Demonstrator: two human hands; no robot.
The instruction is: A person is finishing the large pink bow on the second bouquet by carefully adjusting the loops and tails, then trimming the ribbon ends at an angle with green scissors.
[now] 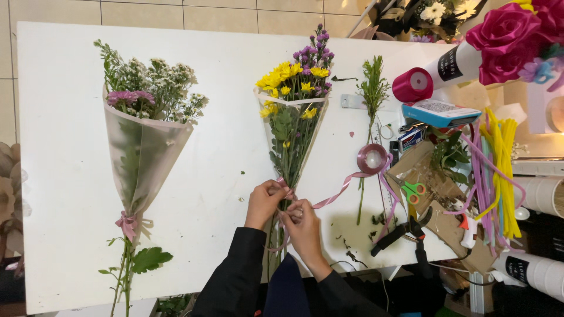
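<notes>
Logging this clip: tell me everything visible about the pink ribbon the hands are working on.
The pink ribbon is a thin, glossy, satin-like strip. It runs from a small spool lying on the white table, slackly down and left to the stems of the yellow and purple bouquet, at the narrow end of the clear wrap. There the left hand and right hand pinch it. A loose end hangs toward the table edge.

table (223, 70) white | bouquet (292, 105) at 12 o'clock yellow, purple | ribbon (343, 189) pink | left bouquet (144, 126) at 9 o'clock white, mauve | scissors (414, 191) at 3 o'clock green
</notes>
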